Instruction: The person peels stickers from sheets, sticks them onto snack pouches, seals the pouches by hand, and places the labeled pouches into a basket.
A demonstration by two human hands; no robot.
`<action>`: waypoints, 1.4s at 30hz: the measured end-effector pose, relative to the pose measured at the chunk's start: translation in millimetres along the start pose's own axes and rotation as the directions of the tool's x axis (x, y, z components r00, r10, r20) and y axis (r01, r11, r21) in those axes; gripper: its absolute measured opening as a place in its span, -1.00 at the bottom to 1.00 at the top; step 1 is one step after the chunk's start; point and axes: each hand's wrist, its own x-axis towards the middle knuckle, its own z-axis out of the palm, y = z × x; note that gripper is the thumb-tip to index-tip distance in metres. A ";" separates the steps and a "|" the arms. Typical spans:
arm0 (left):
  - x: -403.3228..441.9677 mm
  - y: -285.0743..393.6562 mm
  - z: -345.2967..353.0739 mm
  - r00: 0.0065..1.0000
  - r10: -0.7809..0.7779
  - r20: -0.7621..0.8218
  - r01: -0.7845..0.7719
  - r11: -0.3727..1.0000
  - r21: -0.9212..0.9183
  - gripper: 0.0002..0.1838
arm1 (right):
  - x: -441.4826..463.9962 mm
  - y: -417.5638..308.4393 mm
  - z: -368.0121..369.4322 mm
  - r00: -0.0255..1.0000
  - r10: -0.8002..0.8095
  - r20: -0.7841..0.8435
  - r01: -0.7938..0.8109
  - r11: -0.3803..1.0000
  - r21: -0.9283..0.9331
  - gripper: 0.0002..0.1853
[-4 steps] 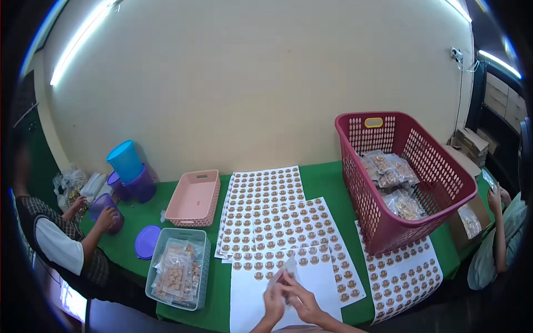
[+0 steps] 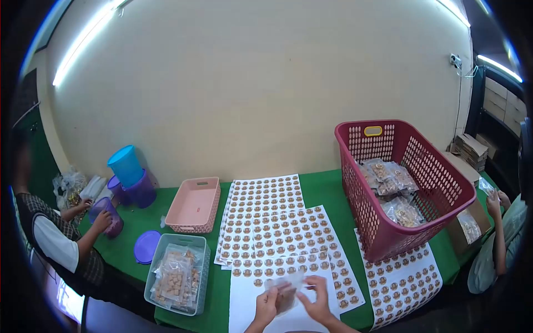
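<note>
Between my two hands is a small clear plastic packet (image 2: 285, 295) with brownish contents, held above the front sticker sheet (image 2: 244, 299). My left hand (image 2: 266, 306) grips the packet's left side, thumb on top. My right hand (image 2: 316, 299) is at its upper right corner, thumb and forefinger curved; whether they pinch the plastic is too small to tell. Overlapping sheets of round brown stickers (image 2: 266, 194) spread out beyond my hands. To the left, a grey-green basket (image 2: 206, 277) holds several filled packets (image 2: 175, 277).
A large maroon basket (image 2: 361, 222) with packets stands at the right, partly on another sticker sheet (image 2: 400, 288). Left are a pink tray (image 2: 194, 205), purple lid (image 2: 146, 247) and blue bucket (image 2: 125, 165). One person (image 2: 58, 238) works at the left, another (image 2: 499, 238) at the right.
The packet has turned from upright to flatter and is more visible. My hands have moved apart, the right one to the right. The whole view has shifted slightly.
</note>
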 end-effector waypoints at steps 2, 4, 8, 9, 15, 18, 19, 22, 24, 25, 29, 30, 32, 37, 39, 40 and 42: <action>-3.0 1.1 -0.6 0.993 -0.032 0.111 0.024 0.997 0.070 -0.63 | 4.0 1.6 -1.1 0.917 0.233 -0.325 -0.217 0.972 0.085 -0.70; -5.9 -14.7 -5.4 0.994 -0.072 0.077 0.063 0.992 0.112 -0.66 | 4.2 9.2 -13.7 0.938 0.336 -0.084 -0.292 0.897 0.333 -0.70; -2.0 -15.9 1.0 0.990 -0.053 -0.131 0.065 0.994 0.086 -0.79 | -1.5 8.1 -18.3 0.941 0.323 0.100 -0.328 0.800 0.503 -0.78; 0.4 -19.3 -0.9 0.985 0.009 -0.171 0.003 0.998 0.066 -0.83 | -2.8 10.7 -17.8 0.960 0.270 0.072 -0.273 0.854 0.444 -0.80; 2.0 -18.4 2.9 0.992 -0.002 -0.126 0.010 0.998 0.061 -0.77 | -0.7 11.4 -17.4 0.970 0.241 -0.020 -0.216 0.900 0.379 -0.85; 3.3 -16.1 4.8 0.974 0.186 -0.132 -0.159 0.968 0.195 -0.33 | 4.8 5.5 -15.4 0.875 0.451 -0.174 -0.322 0.812 0.487 -0.79; 2.1 -13.7 4.4 0.975 0.177 -0.135 -0.150 0.970 0.191 -0.33 | 6.9 -1.8 -19.9 0.886 0.424 -0.189 -0.306 0.840 0.448 -0.76; -1.5 2.8 16.5 0.959 0.198 0.203 -0.245 0.940 0.236 -0.35 | 0.5 -4.9 -11.9 0.927 0.355 -0.118 -0.274 0.859 0.432 -0.73; -2.6 -10.3 20.3 0.982 0.153 0.114 -0.178 0.951 0.253 -0.40 | -0.1 -25.9 -6.7 0.985 0.169 0.023 -0.154 0.821 0.550 -0.72; -1.8 -21.8 18.7 0.990 0.133 0.039 -0.139 0.955 0.263 -0.45 | -3.1 -25.1 -6.8 0.980 0.195 0.037 -0.183 0.810 0.557 -0.72; -6.5 -11.6 15.1 0.998 -0.001 -0.067 0.004 0.999 0.043 -0.61 | -5.0 -11.6 -5.3 0.963 0.079 -0.258 -0.074 0.997 0.030 -0.75; -8.5 -9.0 14.0 0.997 -0.022 -0.079 0.025 0.999 0.045 -0.61 | -2.8 -11.6 -5.7 0.944 0.128 -0.305 -0.106 0.990 0.088 -0.74; -12.8 -1.4 12.9 0.997 -0.050 0.058 0.040 0.985 0.169 -0.62 | -1.2 -7.4 -11.0 0.952 0.205 -0.227 -0.162 0.968 0.194 -0.72; -11.0 -15.5 16.9 0.993 0.083 -0.083 -0.076 0.994 0.081 -0.82 | -2.1 -11.0 -18.0 0.952 0.304 0.032 -0.287 0.854 0.433 -0.86; -8.5 -12.4 13.8 0.962 0.258 -0.090 -0.229 0.941 0.250 -0.81 | -1.0 -13.1 -18.5 0.948 0.314 -0.049 -0.273 0.884 0.379 -0.86; -8.2 -6.7 12.3 0.997 0.073 0.013 -0.074 0.976 0.203 -0.76 | 2.2 -12.7 -18.1 0.941 0.320 -0.114 -0.240 0.864 0.442 -0.86; -9.4 -11.8 6.4 0.975 -0.154 0.158 0.112 0.963 0.245 -0.67 | 6.9 -10.2 -20.1 0.907 0.362 -0.216 -0.210 0.831 0.515 -0.84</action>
